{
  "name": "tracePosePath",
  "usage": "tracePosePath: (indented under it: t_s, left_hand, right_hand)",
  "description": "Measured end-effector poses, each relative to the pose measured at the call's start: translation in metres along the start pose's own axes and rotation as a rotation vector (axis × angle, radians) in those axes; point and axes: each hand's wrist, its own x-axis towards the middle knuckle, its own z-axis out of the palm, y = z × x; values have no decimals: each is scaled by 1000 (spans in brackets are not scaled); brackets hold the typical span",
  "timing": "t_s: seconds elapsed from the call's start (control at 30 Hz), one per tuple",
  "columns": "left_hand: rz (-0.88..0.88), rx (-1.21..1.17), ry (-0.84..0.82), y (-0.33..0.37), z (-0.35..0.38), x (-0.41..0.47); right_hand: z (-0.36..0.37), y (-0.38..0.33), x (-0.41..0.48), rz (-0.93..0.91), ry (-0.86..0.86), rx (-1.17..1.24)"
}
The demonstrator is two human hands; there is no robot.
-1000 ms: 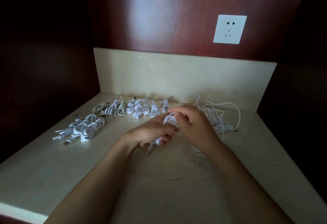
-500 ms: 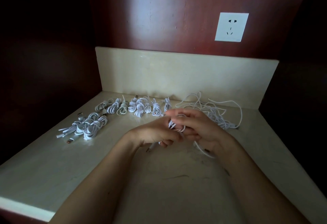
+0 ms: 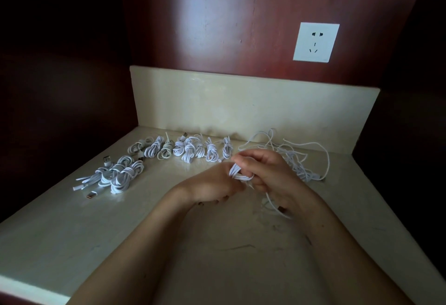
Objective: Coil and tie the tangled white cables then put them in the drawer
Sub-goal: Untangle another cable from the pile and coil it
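Observation:
Both hands meet over the middle of the pale stone counter (image 3: 169,244). My left hand (image 3: 212,185) grips the lower part of a small coil of white cable (image 3: 237,172). My right hand (image 3: 268,172) closes over the same coil from the right, fingers wrapped round its loops. A loose tail of that cable (image 3: 275,208) hangs down to the counter under my right wrist. Behind my right hand lies a tangled heap of white cables (image 3: 296,157). No drawer is in view.
Several tied white cable bundles form a row (image 3: 190,151) along the back of the counter, and more (image 3: 118,175) lie at the left with loose plugs. A stone backsplash (image 3: 241,107) and red wall with a white socket (image 3: 315,41) close the back. Dark side walls flank the counter.
My right hand has turned over the coil, palm side now showing, wrapping the cable round the loops. The loose tail has dropped under my right wrist. My left hand keeps holding the coil.

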Motion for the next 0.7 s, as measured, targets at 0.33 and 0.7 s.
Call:
tracePosePath:
  t_s: [0.33, 0.7]
  left_hand:
    - [155, 644, 650, -3, 16, 11]
    - [112, 40, 637, 7, 21, 6]
  right_hand:
    - [7, -5, 5, -36, 154, 287]
    - [0, -6, 8, 27, 121, 398]
